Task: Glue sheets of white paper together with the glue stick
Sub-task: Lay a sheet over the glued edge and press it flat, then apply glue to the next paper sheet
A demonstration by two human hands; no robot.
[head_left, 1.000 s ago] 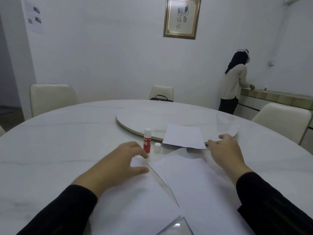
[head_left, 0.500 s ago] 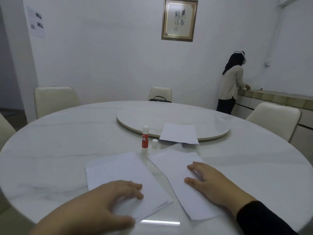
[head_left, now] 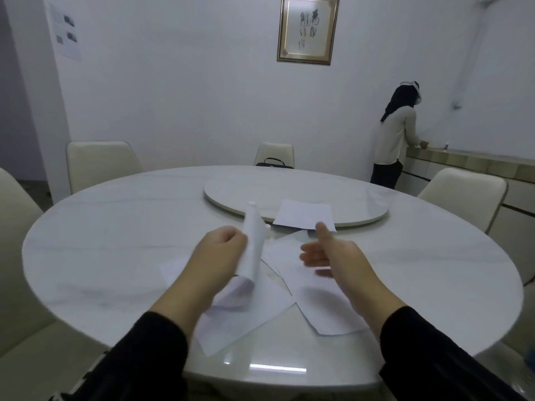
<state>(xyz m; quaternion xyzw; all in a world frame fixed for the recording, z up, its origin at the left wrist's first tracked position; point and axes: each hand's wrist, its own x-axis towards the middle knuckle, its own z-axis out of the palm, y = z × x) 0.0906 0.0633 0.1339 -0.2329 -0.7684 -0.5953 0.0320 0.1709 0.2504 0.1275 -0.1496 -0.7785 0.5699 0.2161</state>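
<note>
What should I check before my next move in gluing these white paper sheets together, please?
1. Left hand grips the curled white paper sheet: ok, lifted off the table.
2. Right hand free to take the glue: ok, open and empty above the papers.
3. Flat white paper sheets ready on the round white marble table: ok, lying flat, overlapping.
4. Red glue stick located: cannot tell, the lifted sheet covers that spot.
5. Spare white paper sheet out of the way: ok, it lies on the round white turntable, overhanging its near edge.
</note>
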